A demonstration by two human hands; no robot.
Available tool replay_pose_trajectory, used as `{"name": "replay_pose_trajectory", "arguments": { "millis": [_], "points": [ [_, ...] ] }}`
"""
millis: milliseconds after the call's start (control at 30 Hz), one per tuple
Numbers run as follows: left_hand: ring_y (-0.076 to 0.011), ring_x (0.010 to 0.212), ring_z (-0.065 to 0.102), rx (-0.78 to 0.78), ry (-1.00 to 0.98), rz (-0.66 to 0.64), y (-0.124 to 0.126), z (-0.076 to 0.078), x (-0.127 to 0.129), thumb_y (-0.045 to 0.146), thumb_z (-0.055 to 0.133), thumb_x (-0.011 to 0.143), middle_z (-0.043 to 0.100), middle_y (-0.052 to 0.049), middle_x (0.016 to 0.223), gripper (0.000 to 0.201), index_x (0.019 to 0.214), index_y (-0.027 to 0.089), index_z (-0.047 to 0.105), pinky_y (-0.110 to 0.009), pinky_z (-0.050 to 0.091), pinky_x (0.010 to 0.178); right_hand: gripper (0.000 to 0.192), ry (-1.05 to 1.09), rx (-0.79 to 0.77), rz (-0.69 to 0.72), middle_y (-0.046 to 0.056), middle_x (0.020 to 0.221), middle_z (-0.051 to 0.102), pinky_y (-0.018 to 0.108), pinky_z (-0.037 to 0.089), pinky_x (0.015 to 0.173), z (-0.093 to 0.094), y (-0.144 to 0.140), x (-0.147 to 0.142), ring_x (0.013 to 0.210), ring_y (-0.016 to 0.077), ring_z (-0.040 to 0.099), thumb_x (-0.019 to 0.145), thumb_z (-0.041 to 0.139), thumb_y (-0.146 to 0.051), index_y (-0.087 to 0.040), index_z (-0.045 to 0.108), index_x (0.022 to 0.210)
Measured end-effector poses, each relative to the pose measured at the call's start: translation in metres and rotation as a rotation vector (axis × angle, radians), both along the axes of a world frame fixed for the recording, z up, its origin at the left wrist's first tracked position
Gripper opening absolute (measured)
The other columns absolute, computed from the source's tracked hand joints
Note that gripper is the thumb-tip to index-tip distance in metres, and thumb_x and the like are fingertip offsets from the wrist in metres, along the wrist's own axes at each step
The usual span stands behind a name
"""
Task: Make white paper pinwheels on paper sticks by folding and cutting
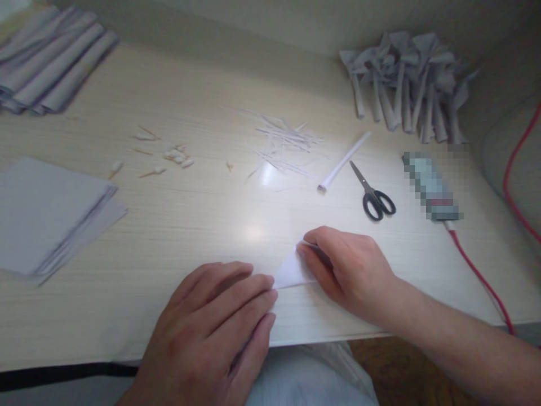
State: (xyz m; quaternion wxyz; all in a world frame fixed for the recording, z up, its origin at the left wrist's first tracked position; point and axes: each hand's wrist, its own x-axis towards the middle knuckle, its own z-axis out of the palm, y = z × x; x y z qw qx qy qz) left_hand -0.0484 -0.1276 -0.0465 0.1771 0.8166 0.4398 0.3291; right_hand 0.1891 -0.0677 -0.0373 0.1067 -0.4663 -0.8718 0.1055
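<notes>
Both hands work a small folded white paper (291, 270) lying flat on the pale wooden table (169, 225), close to its near edge. Left hand (215, 327): flat, palm down, fingers together and stretched out, fingertips pressing on the left corner of the paper; it grips nothing. Right hand (350, 270): curled over the right part of the paper, fingers bent, the thumb and forefinger pinching a folded edge at the top; the part of the sheet under this hand is hidden. The visible piece of paper forms a triangle between the two hands. Beyond the right hand, well apart, lie black-handled scissors (374, 194), shut, blades pointing away. Just left of the scissors lies a thin rolled paper tube (342, 163), at a slant. Further left, a scatter of thin paper strips (283, 144). Back right corner: a heap of finished paper pieces with rolled stems (406, 84), leaning against the wall. Right of the scissors, a blurred oblong object (431, 186) with a red cable (477, 270) running off the table's edge. Left side: a stack of white sheets (51, 220); back left, a pile of folded papers (51, 56). Small bits and cotton swabs (169, 155) lie between them.
</notes>
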Motion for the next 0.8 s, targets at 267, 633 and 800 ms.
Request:
{"name": "replay_pose_trajectory", "arguments": {
  "millis": [267, 633, 800],
  "points": [
    [-0.0227, 0.113, 0.066, 0.011, 0.076, 0.045, 0.002, -0.001, -0.005, 0.016, 0.070, 0.089, 0.078, 0.005, 0.120, 0.029, 0.116, 0.026, 0.075, -0.044, 0.050, 0.098, 0.017, 0.040, -0.051, 0.020, 0.001, 0.073, 0.064, 0.028, 0.038, 0.057, 0.004, 0.001, 0.001, 0.059, 0.0147, 0.057, 0.103, 0.050, -0.024, -0.016, 0.061, 0.094],
    [-0.0222, 0.103, 0.072, 0.133, 0.082, 0.046, -0.003, -0.017, -0.005, 0.014, 0.069, 0.087, 0.081, 0.003, 0.110, 0.022, 0.103, 0.027, 0.076, -0.042, 0.053, 0.091, 0.015, 0.060, -0.136, 0.033, 0.001, 0.074, 0.064, 0.029, 0.039, 0.059, 0.006, 0.001, 0.001, 0.061, 0.0155, 0.056, 0.103, 0.049, -0.023, -0.017, 0.060, 0.094],
    [-0.0206, 0.107, 0.071, 0.106, 0.080, 0.026, -0.001, -0.017, -0.004, 0.016, 0.070, 0.088, 0.081, 0.008, 0.113, 0.025, 0.108, 0.030, 0.075, -0.041, 0.049, 0.098, 0.016, 0.070, -0.148, 0.023, 0.001, 0.072, 0.062, 0.029, 0.038, 0.058, 0.007, 0.000, 0.000, 0.060, 0.0153, 0.056, 0.103, 0.050, -0.021, -0.016, 0.061, 0.091]
  ]
}}
